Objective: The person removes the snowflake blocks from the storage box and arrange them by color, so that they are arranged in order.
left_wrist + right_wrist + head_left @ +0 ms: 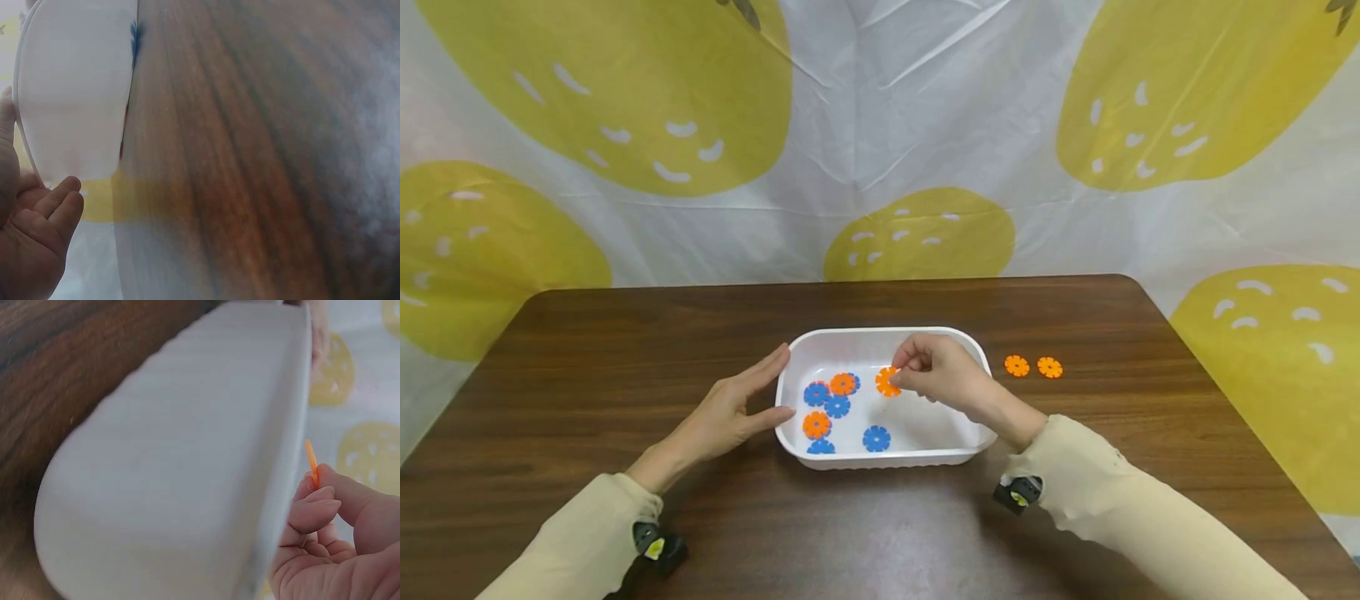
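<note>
Head view: right hand (945, 372) pinches one orange disc (886, 382) between thumb and fingertips, over the white tub (925, 429). Left hand (741, 398) is spread, fingers fairly straight, thumb and fingertips at the tub's left end, not wrapped round it. Blue discs (837, 406) and other orange discs (843, 383) sit inside, mostly bunched at the left, some overlapping. Two loose orange discs (1017, 365) lie on the brown table (625, 358) right of the tub. Risks: in the bunch, fingers could drag a second disc along or miss a hidden one; right forearm crosses the tub's right end, so a low wrist could knock the rim and slide it.

Left wrist view: fingers next to the tub's end, no firm grip visible. Light contact like that may not stop the tub turning if bumped. Blue patch by the tub's edge, too blurred to identify.

Right wrist view: pinched disc seen edge-on past the tub's rim, thumb one side, finger the other. Thin piece, small contact; uneven squeeze could make it twist or pop out. How hard the pinch is, can't tell.
</note>
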Available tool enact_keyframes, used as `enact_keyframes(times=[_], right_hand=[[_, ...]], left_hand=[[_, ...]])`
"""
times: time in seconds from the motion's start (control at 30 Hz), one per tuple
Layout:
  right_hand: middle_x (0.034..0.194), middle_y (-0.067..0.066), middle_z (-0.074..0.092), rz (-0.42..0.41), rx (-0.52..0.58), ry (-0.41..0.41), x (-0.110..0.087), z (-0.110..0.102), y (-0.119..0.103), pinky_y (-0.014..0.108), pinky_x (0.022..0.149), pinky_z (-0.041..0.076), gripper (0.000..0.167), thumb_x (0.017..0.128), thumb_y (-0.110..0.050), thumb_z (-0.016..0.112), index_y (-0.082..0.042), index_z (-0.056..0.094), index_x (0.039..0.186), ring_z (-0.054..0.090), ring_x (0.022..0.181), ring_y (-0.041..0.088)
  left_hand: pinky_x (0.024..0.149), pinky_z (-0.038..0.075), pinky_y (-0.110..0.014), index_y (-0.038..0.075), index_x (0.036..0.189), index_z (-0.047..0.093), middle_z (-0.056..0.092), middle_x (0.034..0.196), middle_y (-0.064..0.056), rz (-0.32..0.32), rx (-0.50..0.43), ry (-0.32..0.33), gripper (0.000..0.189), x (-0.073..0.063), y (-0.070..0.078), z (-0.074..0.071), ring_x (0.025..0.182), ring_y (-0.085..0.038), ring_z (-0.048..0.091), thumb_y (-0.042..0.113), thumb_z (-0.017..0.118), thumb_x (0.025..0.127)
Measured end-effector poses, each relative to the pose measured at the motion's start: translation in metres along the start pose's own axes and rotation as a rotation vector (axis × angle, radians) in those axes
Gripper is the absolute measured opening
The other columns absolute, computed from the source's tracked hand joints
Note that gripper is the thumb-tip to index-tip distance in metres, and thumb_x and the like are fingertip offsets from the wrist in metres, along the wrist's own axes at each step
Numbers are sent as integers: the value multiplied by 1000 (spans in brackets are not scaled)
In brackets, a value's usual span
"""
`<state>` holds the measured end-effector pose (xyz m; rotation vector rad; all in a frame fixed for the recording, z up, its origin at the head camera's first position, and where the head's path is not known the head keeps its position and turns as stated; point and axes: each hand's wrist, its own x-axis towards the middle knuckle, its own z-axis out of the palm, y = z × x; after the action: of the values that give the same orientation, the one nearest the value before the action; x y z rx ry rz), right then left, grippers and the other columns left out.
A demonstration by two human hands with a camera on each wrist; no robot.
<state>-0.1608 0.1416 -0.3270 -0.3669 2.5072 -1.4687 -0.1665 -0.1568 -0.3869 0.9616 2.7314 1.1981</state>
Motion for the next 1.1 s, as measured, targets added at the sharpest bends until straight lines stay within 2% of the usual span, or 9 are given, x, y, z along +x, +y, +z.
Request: enact_keyframes(times=[0.17, 0.53, 0.67, 0.83, 1.0, 1.1], right_hand=[[70, 3, 55, 50, 45, 44, -4, -19, 5, 18, 47, 36, 14, 85, -1, 66, 4, 57, 95, 41, 55, 12], [70, -2, 57, 94, 101, 168, -16, -66, 24, 18, 48, 39, 22, 87, -4, 64, 9, 52, 100, 44, 53, 7], [70, -6, 59, 130, 65, 212, -25, -91, 43, 20, 47, 42, 26, 89, -10, 64, 8, 51, 104, 47, 53, 7], [68, -9, 57, 214, 10, 273, -36, -118, 69, 21, 49, 45, 28, 92, -15, 61, 6, 50, 106, 47, 54, 5], [68, -9, 56, 273, -52, 308, -44, -134, 85, 23, 53, 48, 32, 92, -19, 61, 6, 50, 108, 49, 57, 5], [69, -7, 56, 295, -50, 323, -47, -139, 90, 23, 55, 49, 31, 93, -21, 60, 5, 49, 107, 50, 60, 6]], left_hand=[[107, 32, -48, 5, 146, 31, 28, 152, -14, 0, -3, -1, 79, 0, 0, 0, 137, -33, 33, 24, 73, 82], [108, 32, -48, 5, 146, 31, 27, 153, -13, -2, -13, 1, 79, -2, -1, -1, 138, -32, 32, 26, 73, 83], [107, 33, -47, 3, 145, 31, 28, 152, -14, 14, -8, 4, 78, -2, -1, 0, 137, -32, 33, 25, 72, 83], [106, 33, -48, 3, 145, 32, 28, 152, -14, 14, -5, 5, 78, -2, 0, -1, 137, -33, 33, 26, 72, 83], [106, 33, -48, 2, 145, 32, 29, 152, -15, 21, -2, 11, 78, -2, 0, -1, 136, -33, 34, 25, 73, 82], [106, 33, -47, 2, 144, 33, 29, 151, -15, 25, 1, 15, 77, -2, 0, -1, 136, -33, 34, 24, 73, 82]])
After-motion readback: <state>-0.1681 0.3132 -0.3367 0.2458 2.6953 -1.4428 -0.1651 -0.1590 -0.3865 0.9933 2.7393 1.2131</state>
